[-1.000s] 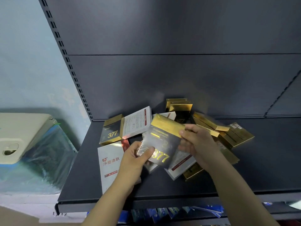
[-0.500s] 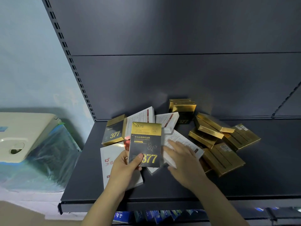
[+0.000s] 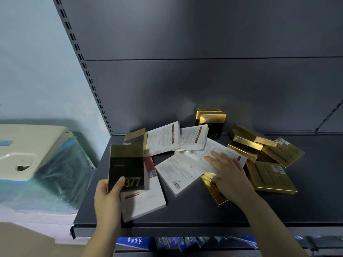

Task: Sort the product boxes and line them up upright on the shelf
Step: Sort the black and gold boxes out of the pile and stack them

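My left hand [image 3: 108, 199] grips a black-and-gold "377" box [image 3: 126, 166] by its lower left corner and holds it upright over the left part of the dark shelf [image 3: 185, 214]. My right hand [image 3: 229, 176] lies flat, fingers straight, on a white box [image 3: 221, 151] in the loose pile. Several white boxes [image 3: 163, 139] and gold boxes [image 3: 270, 178] lie flat and scattered. One black-and-gold box [image 3: 211, 120] stands upright against the back panel.
A grey back panel [image 3: 204, 80] closes the shelf behind. A slotted upright [image 3: 83, 65] marks the left edge. Left of the shelf sits a cream appliance [image 3: 27, 151] on plastic wrap. Blue packages [image 3: 133, 242] show on the shelf below.
My left hand has carried the "377" box leftward, clear of the pile. My right hand let go of that box and came down flat onto the white boxes.
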The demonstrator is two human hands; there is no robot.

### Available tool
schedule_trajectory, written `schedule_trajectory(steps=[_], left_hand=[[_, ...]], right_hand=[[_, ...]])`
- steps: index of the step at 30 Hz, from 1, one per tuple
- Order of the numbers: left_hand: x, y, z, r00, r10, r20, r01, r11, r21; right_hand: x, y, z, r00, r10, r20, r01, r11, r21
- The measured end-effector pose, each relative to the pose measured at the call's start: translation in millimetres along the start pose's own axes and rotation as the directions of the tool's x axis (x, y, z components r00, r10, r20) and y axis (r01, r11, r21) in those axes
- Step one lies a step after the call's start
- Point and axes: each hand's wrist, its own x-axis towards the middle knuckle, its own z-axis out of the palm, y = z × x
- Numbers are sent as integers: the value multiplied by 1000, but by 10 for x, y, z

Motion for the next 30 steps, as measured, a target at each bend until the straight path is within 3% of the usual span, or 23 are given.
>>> schedule_trajectory(steps=[4, 7, 13, 16, 20, 23, 25, 26, 28, 30], left_hand=[[19, -61, -29, 992, -77, 96, 85, 993, -76], [-55, -87, 113, 981, -44, 191, 64, 993, -100], [-177, -55, 534, 914, -91, 395, 173, 969, -177], [-157, -85, 676, 871, -99, 481, 214, 959, -188], [-83, -87, 778, 810, -111, 576, 240, 959, -153], [27, -84, 706, 783, -129, 609, 259, 957, -129], [144, -51, 628, 794, -164, 585, 249, 966, -67], [219, -5, 588, 833, -165, 527, 194, 981, 1], [435, 81, 526, 961, -25, 276, -39, 974, 223], [706, 143, 511, 987, 157, 44, -159, 863, 480]], right_hand=[[-34, -101, -66, 999, 51, 8, -51, 995, 90], [-49, -206, -127, 997, 80, 2, -79, 983, 163], [-129, -440, -194, 997, 20, -80, 3, 961, 277], [-184, -628, -159, 996, 33, -87, 16, 864, 503], [-59, -741, 12, 982, 174, -76, -72, 713, 697], [56, -747, 50, 971, 239, 11, -137, 515, 846], [101, -755, 50, 959, 268, 90, -174, 310, 935], [122, -755, 62, 952, 282, 123, -193, 236, 952], [167, -752, 96, 940, 303, 154, -215, 179, 960], [192, -738, 124, 936, 314, 160, -222, 173, 959]])
